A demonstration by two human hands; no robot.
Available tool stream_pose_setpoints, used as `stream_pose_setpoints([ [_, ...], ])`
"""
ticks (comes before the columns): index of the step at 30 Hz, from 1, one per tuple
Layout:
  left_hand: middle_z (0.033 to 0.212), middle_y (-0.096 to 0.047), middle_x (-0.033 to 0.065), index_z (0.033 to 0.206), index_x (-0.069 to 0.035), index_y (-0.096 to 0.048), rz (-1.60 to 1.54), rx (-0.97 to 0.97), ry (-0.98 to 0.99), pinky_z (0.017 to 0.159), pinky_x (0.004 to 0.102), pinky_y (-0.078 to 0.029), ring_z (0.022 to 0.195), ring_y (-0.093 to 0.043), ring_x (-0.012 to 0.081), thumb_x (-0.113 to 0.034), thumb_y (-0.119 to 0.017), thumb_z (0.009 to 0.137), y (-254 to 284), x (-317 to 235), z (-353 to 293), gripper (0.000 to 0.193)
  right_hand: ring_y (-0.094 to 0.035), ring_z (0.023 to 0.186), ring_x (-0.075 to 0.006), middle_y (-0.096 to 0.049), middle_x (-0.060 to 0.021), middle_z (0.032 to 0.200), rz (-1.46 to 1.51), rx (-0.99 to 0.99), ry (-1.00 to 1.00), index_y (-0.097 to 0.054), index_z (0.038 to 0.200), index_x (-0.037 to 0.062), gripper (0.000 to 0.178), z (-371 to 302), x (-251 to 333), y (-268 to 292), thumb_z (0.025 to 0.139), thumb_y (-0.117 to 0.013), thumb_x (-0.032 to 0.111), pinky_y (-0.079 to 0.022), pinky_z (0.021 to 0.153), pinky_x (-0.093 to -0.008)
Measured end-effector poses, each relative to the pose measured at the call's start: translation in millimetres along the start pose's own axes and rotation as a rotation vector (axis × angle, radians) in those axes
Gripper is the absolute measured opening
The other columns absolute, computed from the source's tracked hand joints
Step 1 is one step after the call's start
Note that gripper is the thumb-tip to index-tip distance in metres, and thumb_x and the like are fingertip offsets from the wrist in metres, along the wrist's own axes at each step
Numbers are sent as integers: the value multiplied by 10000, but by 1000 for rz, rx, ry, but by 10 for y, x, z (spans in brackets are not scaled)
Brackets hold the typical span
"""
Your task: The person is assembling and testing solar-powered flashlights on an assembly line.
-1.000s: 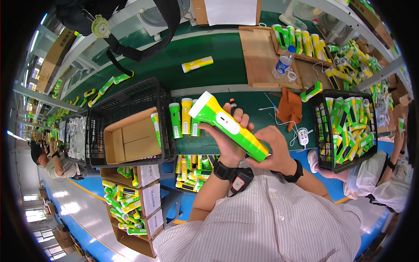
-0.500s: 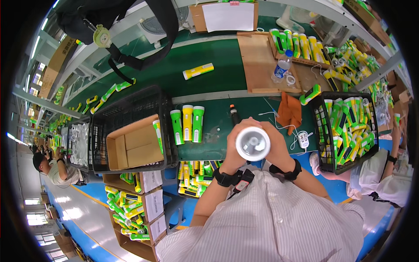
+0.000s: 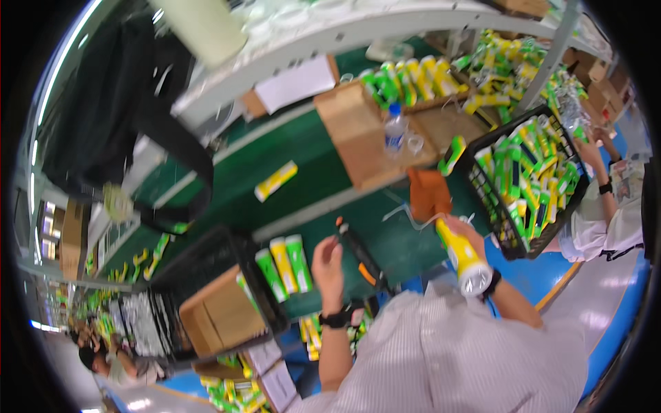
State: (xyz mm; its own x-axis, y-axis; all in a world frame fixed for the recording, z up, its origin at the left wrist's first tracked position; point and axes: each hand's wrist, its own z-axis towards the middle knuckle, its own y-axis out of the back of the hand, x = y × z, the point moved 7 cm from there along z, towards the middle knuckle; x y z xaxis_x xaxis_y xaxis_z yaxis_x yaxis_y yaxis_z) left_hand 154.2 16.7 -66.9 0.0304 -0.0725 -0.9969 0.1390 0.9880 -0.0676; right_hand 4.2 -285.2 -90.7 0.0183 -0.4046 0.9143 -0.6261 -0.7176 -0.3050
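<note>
A yellow-and-white flashlight (image 3: 460, 249) is in my right hand (image 3: 469, 234); its round clear lens points toward my body. My left hand (image 3: 329, 267) is raised over the green bench, holding nothing, with its fingers up and somewhat blurred. Beside it lies a black-and-orange electric screwdriver (image 3: 361, 253). To the left, three flashlights (image 3: 283, 267), two green and one yellow, stand side by side at the edge of a black crate. Just past my right hand are an orange cloth (image 3: 428, 195) and a thin white cable (image 3: 412, 219).
A black crate (image 3: 497, 219) full of flashlights stands at right, near another person's arm (image 3: 600, 180). At left, a black crate (image 3: 274, 303) holds an open cardboard box (image 3: 219, 313). A water bottle (image 3: 394, 132) stands on a wooden board (image 3: 351, 138). One yellow flashlight (image 3: 276, 181) lies farther back.
My hands, together round the flashlight before, have parted. The right one has carried it to the right and tilted it; the left has moved left and let go. The whole view has turned.
</note>
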Motion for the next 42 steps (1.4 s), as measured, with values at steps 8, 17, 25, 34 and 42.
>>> stream_pose_setpoints([
  [8,1155,-467,212,1201,-19,-431,1151,46,-235,924,436,-339,1087,-434,363,-73,-622,700,1040,976,1446,538,-513,1017,-359,-543,-188,1127,-1325,-592,341,-431,1242,74,527,-227,1007,1686,782,-624,244,-413,855,-394],
  [17,1331,-325,142,1351,-182,-266,1587,61,114,928,491,-359,1194,-344,346,-143,-659,649,866,1475,2914,806,-543,899,-320,-528,-134,991,-1360,-679,370,-550,1081,104,337,341,1264,1386,759,-626,167,-448,767,-395],
  [25,1106,-537,118,1168,-163,-426,1885,-6,284,859,509,-404,1019,-524,342,-230,-773,557,1508,1644,3043,706,-548,903,-326,-558,-145,994,-1400,-513,260,-528,1063,78,333,361,1047,1499,765,-619,194,-450,763,-397],
  [34,918,-612,144,1046,-69,-519,1204,-95,-309,740,388,-471,850,-597,330,-99,-755,559,822,96,2021,543,-470,967,-285,-479,-120,963,-1674,-583,365,-538,1069,70,497,621,1102,1213,672,-688,328,-411,792,-384],
  [42,1118,-466,154,1260,-31,-301,142,-199,-66,919,380,-381,1009,-478,254,-29,-663,697,767,-484,484,669,-539,958,-363,-541,-219,1026,-1455,-408,251,-502,1098,23,545,1198,884,1573,763,-596,443,-452,748,-434],
])
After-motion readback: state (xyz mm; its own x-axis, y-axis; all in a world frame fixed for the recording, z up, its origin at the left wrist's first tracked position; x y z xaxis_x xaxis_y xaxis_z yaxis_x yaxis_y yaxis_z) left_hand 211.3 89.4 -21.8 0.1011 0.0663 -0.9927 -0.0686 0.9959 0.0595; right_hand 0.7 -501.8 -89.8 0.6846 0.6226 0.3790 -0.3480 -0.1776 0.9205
